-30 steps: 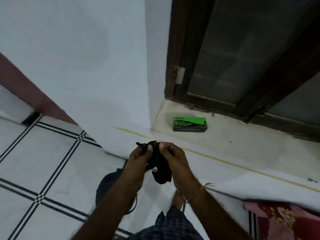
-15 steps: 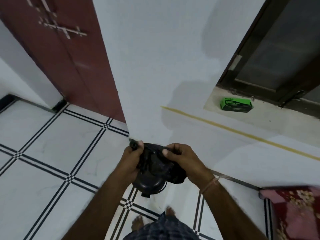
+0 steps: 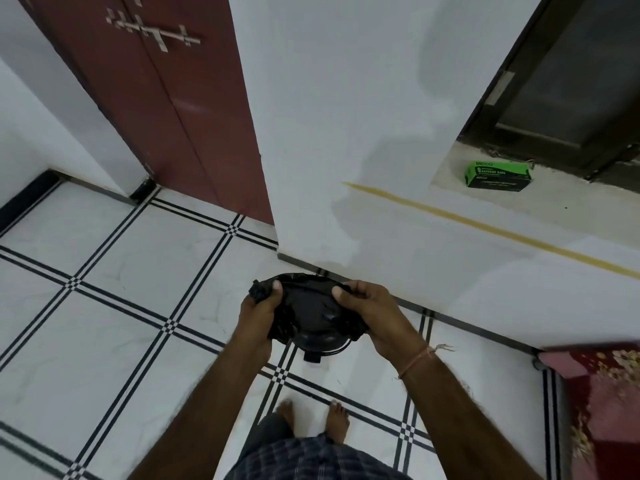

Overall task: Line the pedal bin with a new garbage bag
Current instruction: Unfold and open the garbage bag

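Observation:
A crumpled black garbage bag (image 3: 304, 303) is stretched between both my hands at waist height. My left hand (image 3: 258, 315) pinches its left edge, thumb on top. My right hand (image 3: 372, 315) grips its right edge. Directly below the bag stands the black pedal bin (image 3: 320, 344) on the tiled floor, close to the white wall; only its round lower rim and the small pedal show, the rest is hidden by the bag and my hands. A green box of garbage bags (image 3: 497, 174) lies on the window ledge at the right.
A dark red door (image 3: 156, 109) stands at the left back. The white wall corner (image 3: 277, 251) juts out just behind the bin. A red patterned mat (image 3: 595, 403) lies at the right. My bare feet (image 3: 311, 417) stand on the white tiles.
The view has swung left and down, away from the window ledge. My hands have pulled apart, spreading the bag wider, and the bin now lies right under them.

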The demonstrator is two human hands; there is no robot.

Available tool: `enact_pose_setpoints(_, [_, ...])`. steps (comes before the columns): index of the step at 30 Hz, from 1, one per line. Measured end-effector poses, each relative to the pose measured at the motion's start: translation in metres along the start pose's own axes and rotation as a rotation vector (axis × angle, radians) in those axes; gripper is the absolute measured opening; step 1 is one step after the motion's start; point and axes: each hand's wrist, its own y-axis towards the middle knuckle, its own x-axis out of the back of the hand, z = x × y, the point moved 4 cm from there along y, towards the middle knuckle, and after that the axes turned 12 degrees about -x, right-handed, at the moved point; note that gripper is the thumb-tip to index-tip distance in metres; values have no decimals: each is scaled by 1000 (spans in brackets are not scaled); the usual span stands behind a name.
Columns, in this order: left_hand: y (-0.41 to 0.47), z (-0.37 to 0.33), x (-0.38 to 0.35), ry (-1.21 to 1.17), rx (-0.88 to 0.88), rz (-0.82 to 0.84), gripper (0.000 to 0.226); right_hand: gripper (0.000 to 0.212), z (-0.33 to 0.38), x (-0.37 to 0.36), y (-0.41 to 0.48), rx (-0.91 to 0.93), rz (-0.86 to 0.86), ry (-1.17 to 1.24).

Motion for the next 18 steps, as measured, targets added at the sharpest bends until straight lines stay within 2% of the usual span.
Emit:
enact_pose_setpoints(3, [0,0,20,5,8,-4,40,18,-2,-11,-2,60,-32,93])
enact_pose_setpoints(7, [8,-10,45,140,-6,177,34,26,4,-36,-6,176,-150,32])
enact_pose_setpoints(9, [11,-19,56,288,-107,259,55,26,7,-54,-6,225,-168,-27])
enact_pose_setpoints(11, [15,-34,62,440,-295,336,87,26,10,-75,-5,251,-146,-71])
enact_pose_setpoints(12, [16,-42,58,483,-362,409,95,26,11,-83,-5,251,-128,-88])
enact_pose_setpoints(13, [16,-48,55,506,-389,503,93,25,11,-92,-5,248,-105,-95])
enact_pose_setpoints(15, [13,-58,47,498,-378,649,62,19,10,-105,-9,241,-74,-72])
enact_pose_setpoints(17, [8,-65,44,393,-372,671,19,13,10,-109,-15,255,-76,-23])
enact_pose_setpoints(18, [4,-69,45,313,-370,654,12,12,10,-109,-18,259,-67,19])
